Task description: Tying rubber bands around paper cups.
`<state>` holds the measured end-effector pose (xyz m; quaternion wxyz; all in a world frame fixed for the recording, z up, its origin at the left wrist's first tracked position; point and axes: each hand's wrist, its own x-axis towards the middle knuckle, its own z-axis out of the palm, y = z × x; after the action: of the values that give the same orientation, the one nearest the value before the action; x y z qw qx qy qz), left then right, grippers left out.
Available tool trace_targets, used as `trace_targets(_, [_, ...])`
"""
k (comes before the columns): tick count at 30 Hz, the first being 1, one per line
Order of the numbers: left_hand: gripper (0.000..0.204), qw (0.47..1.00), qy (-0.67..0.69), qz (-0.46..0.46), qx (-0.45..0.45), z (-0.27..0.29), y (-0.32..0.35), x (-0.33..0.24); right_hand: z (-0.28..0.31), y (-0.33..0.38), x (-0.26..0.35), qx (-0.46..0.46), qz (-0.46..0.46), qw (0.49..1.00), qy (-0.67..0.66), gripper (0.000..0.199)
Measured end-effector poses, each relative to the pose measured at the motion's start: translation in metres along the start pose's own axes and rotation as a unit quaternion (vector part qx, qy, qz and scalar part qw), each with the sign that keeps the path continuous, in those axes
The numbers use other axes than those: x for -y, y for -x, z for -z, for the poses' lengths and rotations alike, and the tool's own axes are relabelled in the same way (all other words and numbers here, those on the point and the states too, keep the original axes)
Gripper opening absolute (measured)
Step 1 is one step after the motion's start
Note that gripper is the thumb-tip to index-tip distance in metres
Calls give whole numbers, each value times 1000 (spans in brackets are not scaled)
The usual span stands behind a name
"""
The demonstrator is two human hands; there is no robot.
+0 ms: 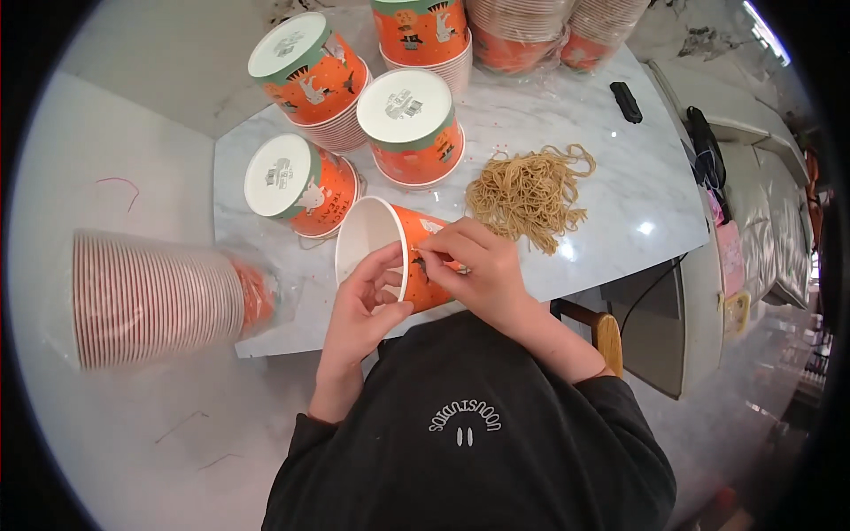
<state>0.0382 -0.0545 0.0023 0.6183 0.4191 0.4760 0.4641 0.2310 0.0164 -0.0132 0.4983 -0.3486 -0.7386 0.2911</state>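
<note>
An orange paper bucket [428, 223] with a white inside lies tilted at the table's near edge, its mouth facing left. My left hand [365, 296] grips its rim, fingers inside the mouth and thumb by the lower rim. Against the outer wall near the rim, my right hand [474, 268] is closed in a pinch. A small pale bit shows at its fingertips, too small to name. Just beyond the right hand lies a loose heap of tan string [531, 193].
Upside-down orange buckets stand behind, one [412, 133] nearest the string and another [301, 186] at left. A plastic-wrapped bucket stack [159, 301] lies at far left; more wrapped stacks [518, 35] stand at the back. A black object [626, 103] rests at right, beyond it a chair [606, 341].
</note>
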Motion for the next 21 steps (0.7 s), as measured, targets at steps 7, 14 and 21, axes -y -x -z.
trace_targets(7, [53, 1000, 15, 18, -4, -9, 1, -4, 8, 3, 3, 32, -7, 999, 31, 17])
trace_targets(14, [23, 999, 10, -1, -46, -11, -8, 6, 16, 1, 6, 79, 8, 996, 33, 16])
trace_targets(21, [9, 992, -66, -23, -107, -22, -14, 9, 18, 0, -2, 130, -12, 991, -17, 20])
